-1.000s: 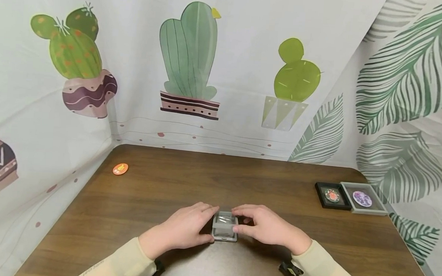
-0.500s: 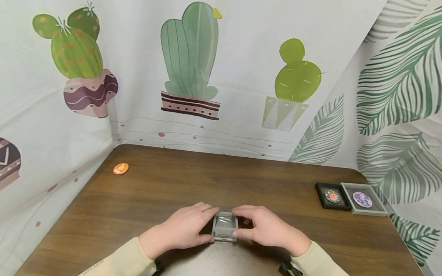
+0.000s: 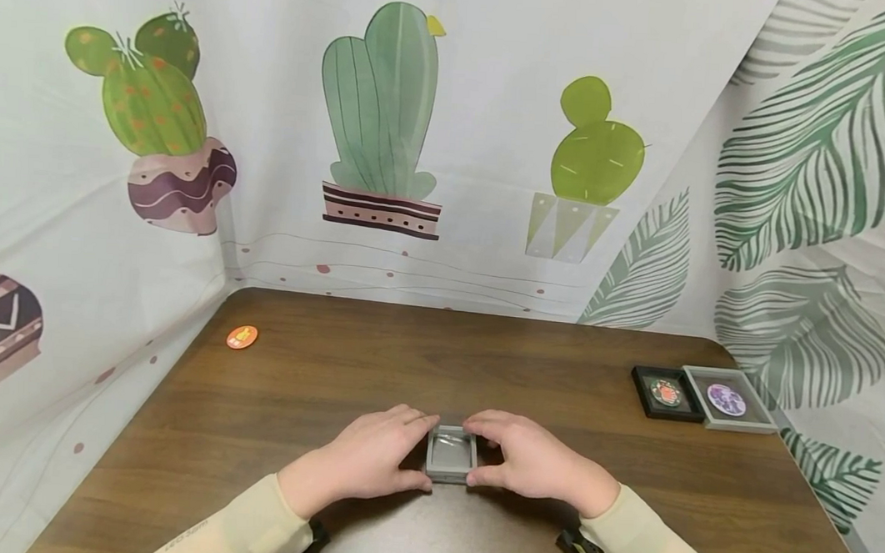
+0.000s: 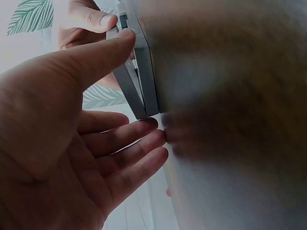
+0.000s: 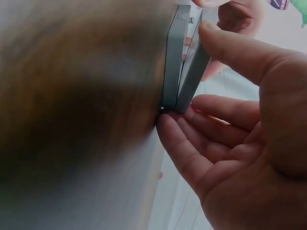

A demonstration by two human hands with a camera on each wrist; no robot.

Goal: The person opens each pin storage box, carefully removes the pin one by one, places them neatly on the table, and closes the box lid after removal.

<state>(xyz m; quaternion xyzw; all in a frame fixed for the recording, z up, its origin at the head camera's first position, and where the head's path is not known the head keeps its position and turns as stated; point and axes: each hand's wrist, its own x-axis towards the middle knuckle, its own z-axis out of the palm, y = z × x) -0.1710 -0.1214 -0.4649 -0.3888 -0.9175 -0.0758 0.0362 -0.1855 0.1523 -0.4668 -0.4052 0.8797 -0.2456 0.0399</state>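
Observation:
A small grey square display frame [image 3: 451, 471] with a clear film window lies on the table in front of me. Its two halves meet at the far edge and stand slightly apart at the near edge, as the left wrist view of the frame [image 4: 139, 81] shows. My left hand [image 3: 361, 454] holds its left side, thumb at the near corner and fingertips at the far one. On the right side my right hand [image 3: 534, 458] grips it likewise; in the right wrist view the thumb [image 5: 230, 45] lies against the tilted upper half [image 5: 194, 76].
An orange round badge [image 3: 241, 337] lies at the table's back left. At the back right sit a black frame [image 3: 639, 387] holding a red-and-green disc and a grey frame [image 3: 738, 425] holding a purple disc. Patterned curtains [image 3: 487, 145] border the wooden table [image 3: 438, 360].
The frame's upper half has swung down toward the lower half. My right thumb has come down with it toward the near corner. The left hand has stayed nearly still.

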